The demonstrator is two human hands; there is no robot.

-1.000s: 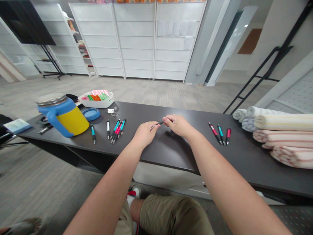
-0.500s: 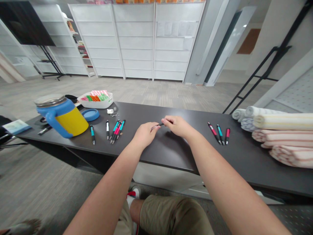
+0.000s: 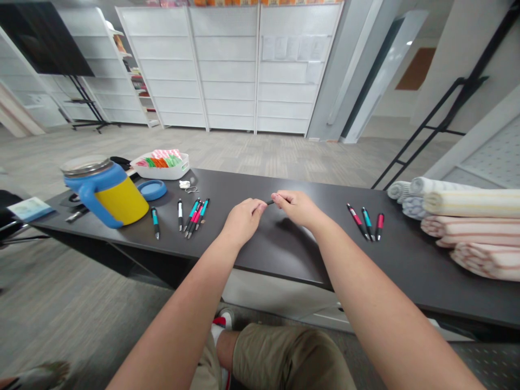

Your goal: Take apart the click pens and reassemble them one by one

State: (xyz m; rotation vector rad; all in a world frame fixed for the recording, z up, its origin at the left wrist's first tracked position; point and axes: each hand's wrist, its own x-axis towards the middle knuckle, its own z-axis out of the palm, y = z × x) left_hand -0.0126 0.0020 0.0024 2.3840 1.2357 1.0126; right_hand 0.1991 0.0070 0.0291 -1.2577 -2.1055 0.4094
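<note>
Above the middle of the dark table, my left hand (image 3: 245, 219) and my right hand (image 3: 296, 207) pinch a pen (image 3: 270, 202) between them. Only a short dark stretch of it shows; the fingers cover the rest, so its colour is hidden. To the left lie a group of teal and pink pens (image 3: 196, 218), a white pen (image 3: 180, 215) and a single teal pen (image 3: 155, 222). On the right side rest a long pink pen (image 3: 357, 221), a teal pen (image 3: 368, 223) and a short pink pen piece (image 3: 379, 226).
A large blue and yellow mug (image 3: 109, 195) stands at the left with a blue lid (image 3: 151, 189) beside it. Behind is a white basket (image 3: 179, 172) of colourful packets. Rolled striped cloths (image 3: 475, 227) are stacked on the table (image 3: 406, 271) at the right.
My left fingers have turned and closed further round the pen, so less of it shows at the left. The other pens lie as before; the view has shifted slightly.
</note>
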